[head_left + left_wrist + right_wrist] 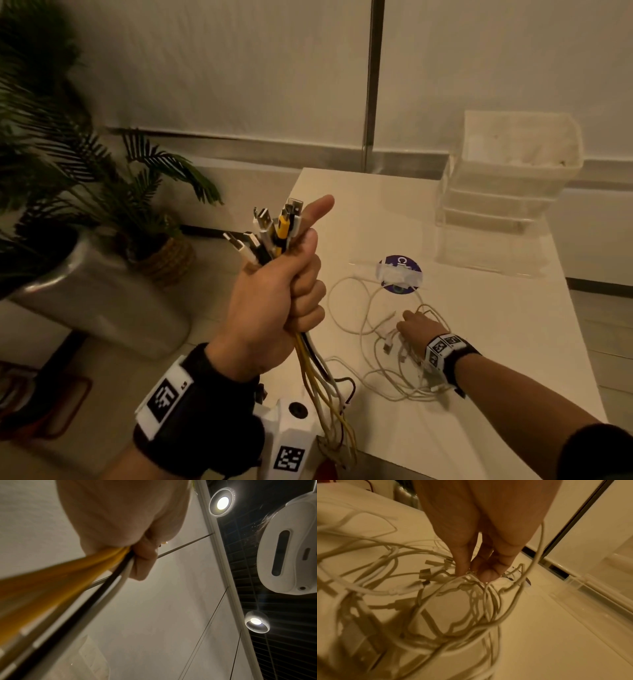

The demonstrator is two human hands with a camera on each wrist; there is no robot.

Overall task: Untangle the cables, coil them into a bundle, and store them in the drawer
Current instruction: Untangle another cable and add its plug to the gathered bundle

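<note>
Two grips engaged: left hand [274, 308] clenched a cable bundle [274, 233]; right hand [412, 325], at 3 o'clock, pinched loose cables [352, 308] on the worktop [479, 342].

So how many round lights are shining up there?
2 ceiling lights: one near the top of the left wrist view, one lower down. More may be hidden out of frame.

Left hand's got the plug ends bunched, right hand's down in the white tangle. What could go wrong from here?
1. The left hand grips the cable bunch while the strands trail over the table edge; lifting may tighten knots.
2. The right hand reaches into the loose white cables, and a loop lies over it in the wrist view; pulling could snag more strands.
3. The drawer unit looks closed, and both hands are busy.
</note>
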